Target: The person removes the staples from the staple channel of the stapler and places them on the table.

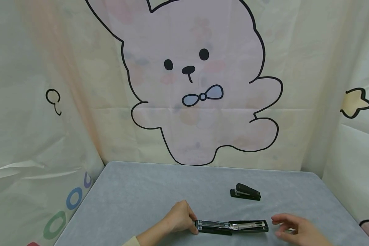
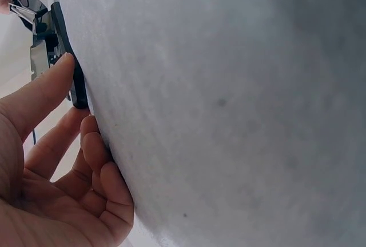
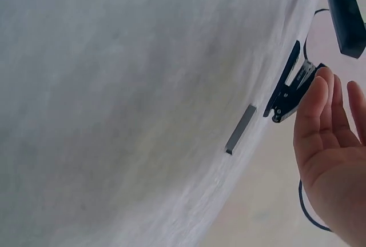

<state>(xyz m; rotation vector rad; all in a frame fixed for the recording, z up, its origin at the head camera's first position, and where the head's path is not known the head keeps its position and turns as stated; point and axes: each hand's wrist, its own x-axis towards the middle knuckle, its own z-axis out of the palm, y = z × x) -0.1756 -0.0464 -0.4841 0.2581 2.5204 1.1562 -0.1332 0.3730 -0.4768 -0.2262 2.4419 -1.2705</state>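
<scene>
A black stapler [image 1: 231,227], its top swung fully open, lies stretched out flat on the table in the head view. My left hand [image 1: 180,218] pinches its left end between thumb and index finger; in the left wrist view the thumb presses on the black base [image 2: 70,58]. Just past the stapler's right end is my right hand [image 1: 295,228], fingers loosely bent and apart from it. A grey strip of staples [image 3: 241,130] lies on the cloth in the right wrist view, not touched by the fingers.
A second, smaller black stapler [image 1: 245,192] stands farther back on the table, right of centre. Blue-grey cloth covers the table [image 1: 135,191]. A curtain with a cartoon animal [image 1: 200,112] hangs behind it, with more curtain at both sides.
</scene>
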